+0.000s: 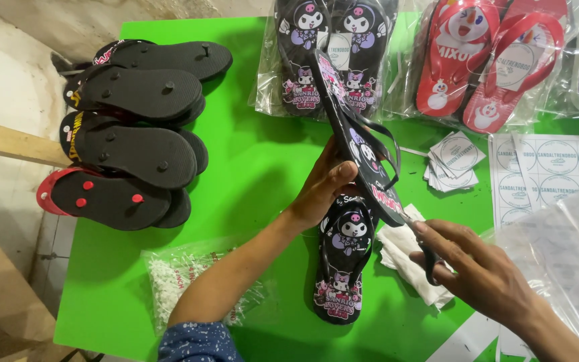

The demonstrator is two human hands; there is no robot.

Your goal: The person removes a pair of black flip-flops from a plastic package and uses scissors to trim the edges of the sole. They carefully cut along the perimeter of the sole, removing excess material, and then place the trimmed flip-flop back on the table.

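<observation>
The left hand (326, 184) grips a black flip-flop (356, 144) by its edge, fingers curled around the sole and thumb pressed on the printed face, so that the sandal stands on edge and tilted, its toe end pointing away from the person and its strap (383, 151) bowing out on the side away from the palm. The right hand (477, 268) lies nearer the person at the sandal's heel end, fingers closed narrowly around a dark, slim tool (430, 258) whose tip meets the heel; what kind of tool it is cannot be told. Directly below the left hand, flat on the green table (249, 167), lies the matching black flip-flop (344, 261) with a cartoon print, face up. Between it and the right hand rests a small heap of white folded paper (407, 258). Under the left forearm sits a clear bag of small white pieces (175, 278). Beyond the held sandal, at the table's far edge, stand a bagged black pair (323, 53) and, next to it, a bagged red pair (484, 60). Past the right hand lie a loose stack of round-marked white labels (454, 161) and an uncut label sheet (551, 174), with clear plastic bags (557, 261) overlapping the sheet beside the right wrist. Well apart, outward of the left hand, a pile of black flip-flops lies sole up (132, 127), the lowest one with red strap plugs.
</observation>
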